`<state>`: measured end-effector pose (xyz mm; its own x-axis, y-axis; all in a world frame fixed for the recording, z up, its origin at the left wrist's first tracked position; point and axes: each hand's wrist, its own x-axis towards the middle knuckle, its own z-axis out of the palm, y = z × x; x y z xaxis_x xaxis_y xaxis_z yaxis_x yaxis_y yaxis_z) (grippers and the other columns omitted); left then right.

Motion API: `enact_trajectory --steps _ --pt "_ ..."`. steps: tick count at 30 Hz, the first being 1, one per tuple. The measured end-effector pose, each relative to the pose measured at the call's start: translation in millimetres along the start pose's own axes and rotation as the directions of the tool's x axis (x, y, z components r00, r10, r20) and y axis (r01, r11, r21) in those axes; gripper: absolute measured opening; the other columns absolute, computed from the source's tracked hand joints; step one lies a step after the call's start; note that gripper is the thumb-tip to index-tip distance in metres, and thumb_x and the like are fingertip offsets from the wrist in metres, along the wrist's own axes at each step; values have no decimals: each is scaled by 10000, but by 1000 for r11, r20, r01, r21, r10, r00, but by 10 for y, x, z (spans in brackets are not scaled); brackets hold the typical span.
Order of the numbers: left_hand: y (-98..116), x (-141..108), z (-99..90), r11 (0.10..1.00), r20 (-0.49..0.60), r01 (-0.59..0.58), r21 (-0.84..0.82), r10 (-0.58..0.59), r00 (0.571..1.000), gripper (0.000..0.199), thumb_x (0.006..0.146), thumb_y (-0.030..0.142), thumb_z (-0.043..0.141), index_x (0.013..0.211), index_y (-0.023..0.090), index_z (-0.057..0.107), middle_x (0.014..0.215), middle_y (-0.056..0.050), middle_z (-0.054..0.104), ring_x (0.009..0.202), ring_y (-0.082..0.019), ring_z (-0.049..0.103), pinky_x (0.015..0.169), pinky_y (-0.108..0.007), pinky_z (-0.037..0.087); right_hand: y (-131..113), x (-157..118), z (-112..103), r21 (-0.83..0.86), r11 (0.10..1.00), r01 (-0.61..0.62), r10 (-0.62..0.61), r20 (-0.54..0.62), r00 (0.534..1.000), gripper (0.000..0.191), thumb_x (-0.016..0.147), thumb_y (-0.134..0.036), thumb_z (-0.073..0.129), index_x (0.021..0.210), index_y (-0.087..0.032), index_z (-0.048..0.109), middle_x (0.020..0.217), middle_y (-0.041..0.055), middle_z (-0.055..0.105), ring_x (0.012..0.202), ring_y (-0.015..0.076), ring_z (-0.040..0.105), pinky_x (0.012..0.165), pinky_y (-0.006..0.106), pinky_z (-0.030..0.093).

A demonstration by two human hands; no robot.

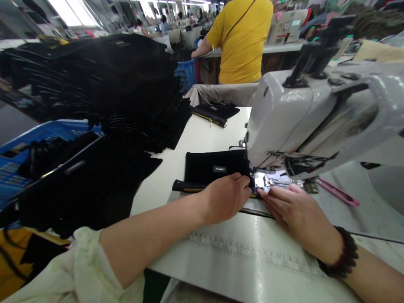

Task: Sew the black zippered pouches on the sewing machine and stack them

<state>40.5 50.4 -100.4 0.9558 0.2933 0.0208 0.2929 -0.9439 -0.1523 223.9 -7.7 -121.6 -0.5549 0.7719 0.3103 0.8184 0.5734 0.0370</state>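
A black fabric piece (205, 165) with a small label and a yellow-toothed zipper strip along its near edge lies on the white sewing table (221, 261). Its right end reaches the lit needle area of the sewing machine (280, 113). My left hand (225, 198) is closed on the piece near its right end, thumb and fingers pinched together. To its right, my right hand (293, 210) lies with fingers stretched forward, fingertips at the zipper's end beside the presser foot. A dark beaded bracelet is on that wrist.
Finished-looking black pouches (214, 112) lie at the table's far end. Black fabric pieces (94, 84) are piled high at left, over a blue basket (63, 128). Pink thread snips (339, 191) rest right of the needle. Beyond stands a person in yellow (241, 42) near another blue basket (187, 75).
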Motion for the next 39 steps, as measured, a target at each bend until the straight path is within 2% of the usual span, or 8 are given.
enact_trajectory --steps 4,9,13,21,27,35,39 --pt "-48 41 9 999 2 32 -32 -32 999 180 779 127 456 892 103 594 870 -80 572 792 -175 484 725 -262 348 2 25 6 -13 997 -81 81 2 997 283 862 -165 346 909 -159 625 748 35 596 561 131 454 567 281 341" --pt "-100 90 41 1000 -4 17 -23 -17 1000 180 791 107 439 862 111 604 850 -66 586 827 -169 479 757 -256 347 19 20 54 -9 986 -169 169 65 984 286 852 -179 359 969 -172 620 755 35 592 578 144 459 527 269 349" --pt "-126 103 66 998 -17 53 -26 -53 998 192 812 121 424 891 111 599 877 -66 582 831 -164 488 765 -254 350 59 6 108 -3 984 -179 178 89 980 306 842 -179 371 1058 -176 589 799 40 611 589 136 487 565 275 380" --pt "-159 115 107 996 -48 70 -48 -72 996 195 816 129 415 888 107 595 894 -75 572 855 -176 499 767 -259 357 100 3 131 125 968 -217 203 114 972 344 846 -154 351 1138 -162 534 855 60 629 686 143 552 613 269 427" --pt "-157 121 112 998 -58 63 -17 -64 996 210 819 122 407 912 91 593 929 -92 574 869 -185 498 778 -267 356 79 1 124 143 951 -274 246 186 951 354 844 -140 354 1160 -157 512 839 55 623 708 159 561 631 284 438" --pt "-191 131 96 995 -49 80 -62 -83 995 222 828 125 397 912 100 601 946 -81 575 890 -178 496 785 -256 355 81 -18 150 146 943 -300 270 194 943 352 860 -166 343 1177 -162 499 848 66 624 693 169 566 616 300 444" --pt "-209 138 107 997 -56 50 -53 -53 997 213 821 120 406 899 95 603 918 -79 583 896 -174 488 800 -259 349 80 -13 147 151 943 -296 268 185 946 349 866 -173 330 1163 -162 513 863 74 624 709 174 572 618 301 449"
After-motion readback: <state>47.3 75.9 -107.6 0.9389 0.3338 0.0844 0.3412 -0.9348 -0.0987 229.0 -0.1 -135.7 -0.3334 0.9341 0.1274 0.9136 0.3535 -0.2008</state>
